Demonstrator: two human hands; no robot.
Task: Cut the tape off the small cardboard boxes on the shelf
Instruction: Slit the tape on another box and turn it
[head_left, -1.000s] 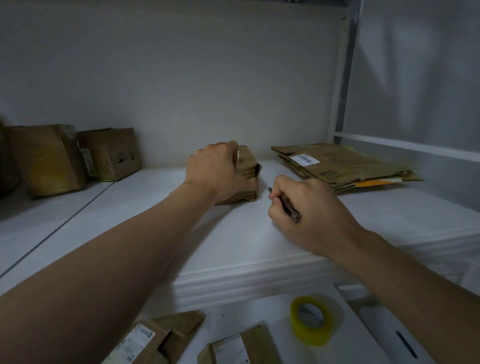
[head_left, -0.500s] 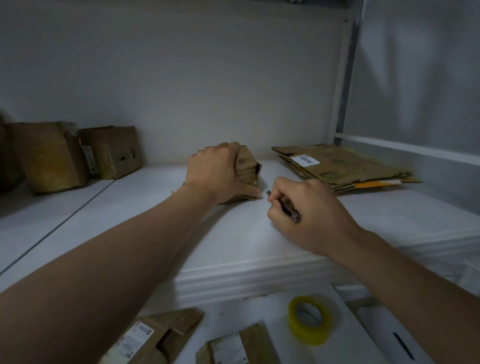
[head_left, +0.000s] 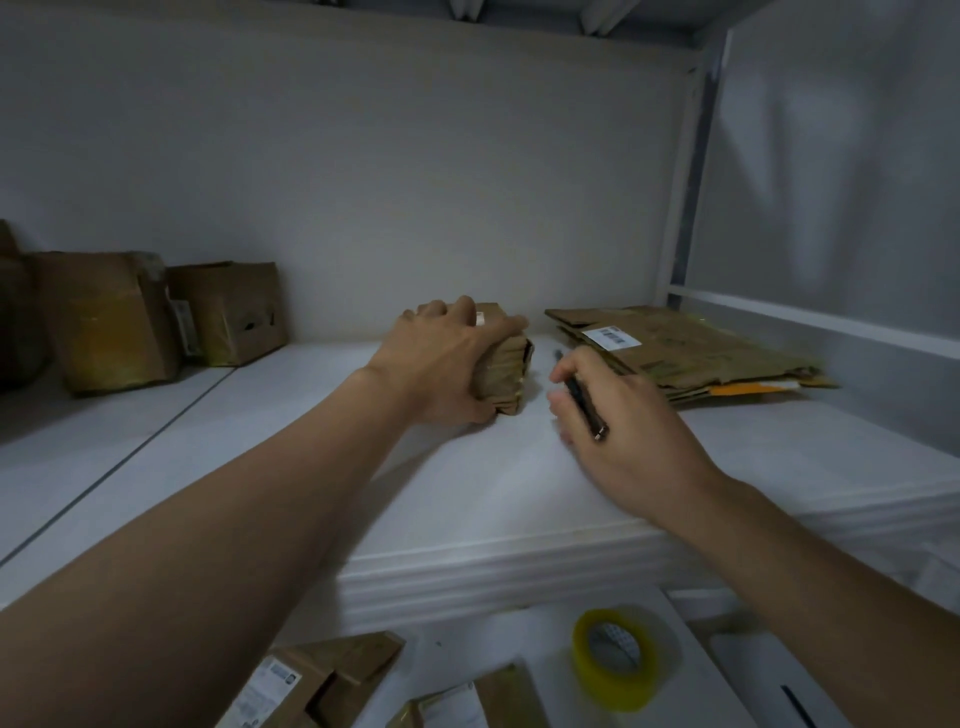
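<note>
— Why was the roll of yellow tape (head_left: 615, 659) left on the worktop (head_left: 691, 670) below us?

— Spare, we judged — out of the way. On the shelf (head_left: 493, 488) our right hand (head_left: 618, 441) had its fingers closed round the thin dark cutter (head_left: 584, 397), tip aimed forward.

— And the left hand (head_left: 447, 364)?

— Its fingers clamped the small cardboard box (head_left: 506, 364), steadying it for the blade. Flattened cardboard (head_left: 691, 348) lay further right, by the wall.

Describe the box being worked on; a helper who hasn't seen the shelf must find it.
On the white shelf, mid-back near the wall, sits a small brown box. Unlike the two boxes far left and the flattened stack right, the left hand grips it.
</note>
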